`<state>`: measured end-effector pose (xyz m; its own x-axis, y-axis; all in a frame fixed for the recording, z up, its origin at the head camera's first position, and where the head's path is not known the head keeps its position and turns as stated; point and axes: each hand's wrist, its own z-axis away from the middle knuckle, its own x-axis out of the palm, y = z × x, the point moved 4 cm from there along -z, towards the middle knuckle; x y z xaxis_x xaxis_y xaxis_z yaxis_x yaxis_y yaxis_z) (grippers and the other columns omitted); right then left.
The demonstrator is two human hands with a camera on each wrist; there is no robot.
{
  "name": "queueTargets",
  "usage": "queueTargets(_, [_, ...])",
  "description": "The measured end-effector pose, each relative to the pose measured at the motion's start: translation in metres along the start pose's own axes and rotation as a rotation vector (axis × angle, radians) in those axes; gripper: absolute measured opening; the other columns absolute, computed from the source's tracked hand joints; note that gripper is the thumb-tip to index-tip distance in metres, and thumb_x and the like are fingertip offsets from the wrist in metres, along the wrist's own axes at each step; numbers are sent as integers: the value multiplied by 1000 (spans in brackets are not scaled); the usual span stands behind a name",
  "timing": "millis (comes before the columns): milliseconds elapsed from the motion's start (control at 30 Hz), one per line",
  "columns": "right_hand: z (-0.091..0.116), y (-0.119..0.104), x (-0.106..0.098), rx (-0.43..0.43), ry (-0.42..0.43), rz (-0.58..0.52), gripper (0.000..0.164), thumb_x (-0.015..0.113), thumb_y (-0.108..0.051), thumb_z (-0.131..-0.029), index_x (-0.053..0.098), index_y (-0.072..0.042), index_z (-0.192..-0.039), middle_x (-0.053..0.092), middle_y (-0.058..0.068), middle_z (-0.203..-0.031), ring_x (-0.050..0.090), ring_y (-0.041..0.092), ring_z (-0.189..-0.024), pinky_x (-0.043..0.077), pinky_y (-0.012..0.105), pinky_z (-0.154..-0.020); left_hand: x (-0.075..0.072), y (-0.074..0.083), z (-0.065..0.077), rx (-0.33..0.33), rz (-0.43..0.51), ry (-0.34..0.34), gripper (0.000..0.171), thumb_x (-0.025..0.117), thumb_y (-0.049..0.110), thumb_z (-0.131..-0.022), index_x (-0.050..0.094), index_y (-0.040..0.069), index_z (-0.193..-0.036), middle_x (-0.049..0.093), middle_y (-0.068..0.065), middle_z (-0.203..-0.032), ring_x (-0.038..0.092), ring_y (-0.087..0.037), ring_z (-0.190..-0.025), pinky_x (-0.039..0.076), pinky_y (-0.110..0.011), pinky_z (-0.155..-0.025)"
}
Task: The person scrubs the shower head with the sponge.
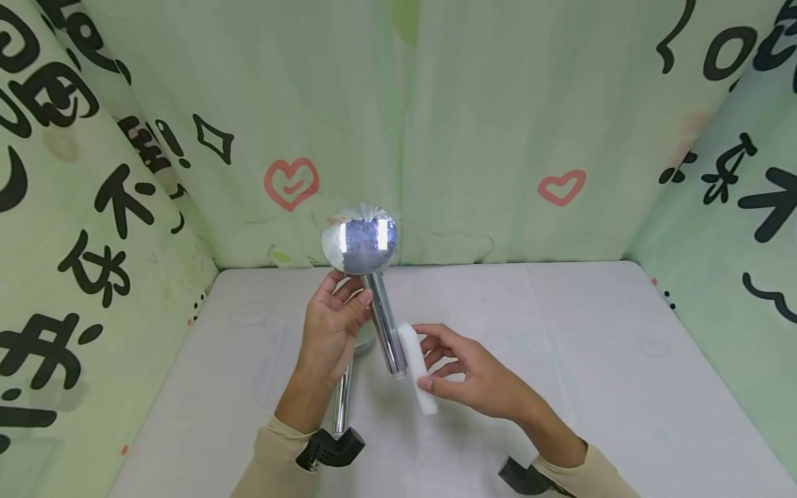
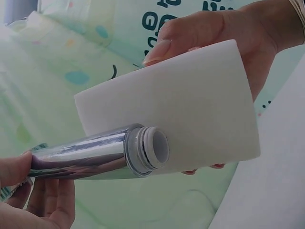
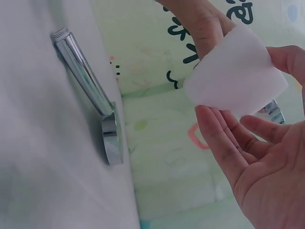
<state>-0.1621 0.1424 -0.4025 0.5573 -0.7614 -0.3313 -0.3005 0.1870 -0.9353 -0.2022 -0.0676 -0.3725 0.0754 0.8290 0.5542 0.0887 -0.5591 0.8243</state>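
My left hand (image 1: pixel 333 325) grips a chrome shower head (image 1: pixel 362 245) by the handle just below its round head. The handle slants down to the right, and its open threaded end (image 2: pixel 155 147) shows in the left wrist view. Between thumb and fingers, my right hand (image 1: pixel 479 373) pinches a white block-shaped sponge (image 1: pixel 417 370) by its edges. The sponge's broad face stands right beside the handle's lower end; whether they touch I cannot tell. A second chrome shower head (image 3: pixel 86 74) lies on the table, partly hidden behind the left hand and wrist in the head view.
The white-covered table (image 1: pixel 560 332) spreads out under both hands. Pale green curtains (image 1: pixel 467 138) with black lettering and red hearts close it in at the back and both sides. A black wrist camera (image 1: pixel 330 448) is strapped to each forearm over a beige sleeve.
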Motion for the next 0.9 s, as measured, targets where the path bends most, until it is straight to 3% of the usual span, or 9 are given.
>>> queueTargets(300, [3,5,3,-4,-93,-21,55,67,-17,-98,43,-15,-147,61,8,-117,66,20,-101,59,36,-88,-4,1,-1,5,-7,10,38,58,-15,-93,52,5,-125,62,-7,-109,64,-13,-91,57,-24,-74])
queueTargets(700, [-2,9,5,-13,-76,-217,49,60,-8,-101,41,-5,-146,55,19,-127,61,26,-107,59,37,-85,2,-4,3,-28,45,2,39,54,-17,-94,51,6,-125,63,-5,-106,63,-12,-86,54,-24,-70])
queueTargets(900, [-4,11,2,-36,-62,-265,46,54,-8,-103,40,-2,-147,54,22,-134,62,26,-114,57,36,-89,6,-6,6,-54,43,-45,39,53,-16,-94,52,6,-126,64,-5,-108,63,-12,-87,55,-23,-72])
